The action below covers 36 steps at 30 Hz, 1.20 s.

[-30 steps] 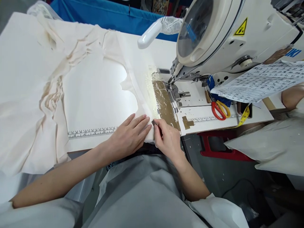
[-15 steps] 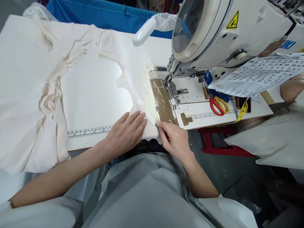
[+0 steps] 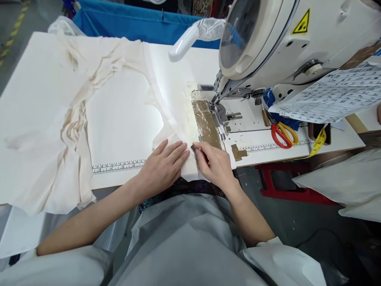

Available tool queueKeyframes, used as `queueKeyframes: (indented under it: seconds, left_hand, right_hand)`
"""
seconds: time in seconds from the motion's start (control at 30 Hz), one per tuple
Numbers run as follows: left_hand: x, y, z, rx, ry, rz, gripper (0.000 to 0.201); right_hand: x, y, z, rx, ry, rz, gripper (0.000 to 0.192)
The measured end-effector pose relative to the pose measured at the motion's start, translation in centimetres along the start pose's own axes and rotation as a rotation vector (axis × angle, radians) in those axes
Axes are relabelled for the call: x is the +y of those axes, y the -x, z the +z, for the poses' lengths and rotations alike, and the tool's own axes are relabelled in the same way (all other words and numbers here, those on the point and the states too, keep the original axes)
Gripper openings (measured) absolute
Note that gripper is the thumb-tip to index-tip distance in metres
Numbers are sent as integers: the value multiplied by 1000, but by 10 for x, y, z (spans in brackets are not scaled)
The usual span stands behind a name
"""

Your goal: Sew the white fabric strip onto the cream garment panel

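A cream garment piece of thin cloth lies spread and partly bunched over the left of the table, and a narrow strip of it curves down to my hands. My left hand rests flat on the lower end of this strip, fingers stretched out. Just to the right, my right hand pinches a small dark, flat piece between thumb and forefinger; its kind is unclear. The sewing machine's presser foot stands beyond my right hand, with no cloth under it.
The white sewing machine stands at right. Red-and-yellow-handled scissors, a yellow tape measure and a written sheet are beside it. A blue cloth bin borders the table's back. A red stool and another person's clothing are at right.
The cloth strip near my hands has become narrower, its right edge shifting left. The dark piece in my right hand now shows more clearly, apart from the cloth. The view has shifted slightly.
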State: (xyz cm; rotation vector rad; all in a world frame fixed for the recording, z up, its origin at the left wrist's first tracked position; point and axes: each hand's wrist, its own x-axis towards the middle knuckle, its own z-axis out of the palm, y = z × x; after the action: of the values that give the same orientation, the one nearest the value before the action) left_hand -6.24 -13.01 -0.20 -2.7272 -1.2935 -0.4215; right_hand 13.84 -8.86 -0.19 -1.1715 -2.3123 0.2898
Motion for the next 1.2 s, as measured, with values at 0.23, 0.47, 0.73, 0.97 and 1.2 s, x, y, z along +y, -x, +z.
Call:
queueKeyframes:
  seconds: [0.23, 0.47, 0.73, 0.97, 1.2]
  left_hand:
    - [0, 1, 3, -13, 21, -13, 39]
    - [2, 1, 3, -3, 33, -43, 37]
    - [3, -1, -3, -5, -22, -26, 35]
    - [12, -1, 0, 12, 63, 55, 37]
    - [14, 0, 0, -2, 15, 103, 40]
  right_hand:
    - [-3, -3, 4, -62, 50, 29, 22]
    - [-4, 1, 0, -71, 130, -28, 23]
    - [3, 18, -25, -133, 98, -41, 22]
    - [6, 17, -15, -98, 21, 6, 21]
    - [5, 19, -15, -72, -9, 2, 20]
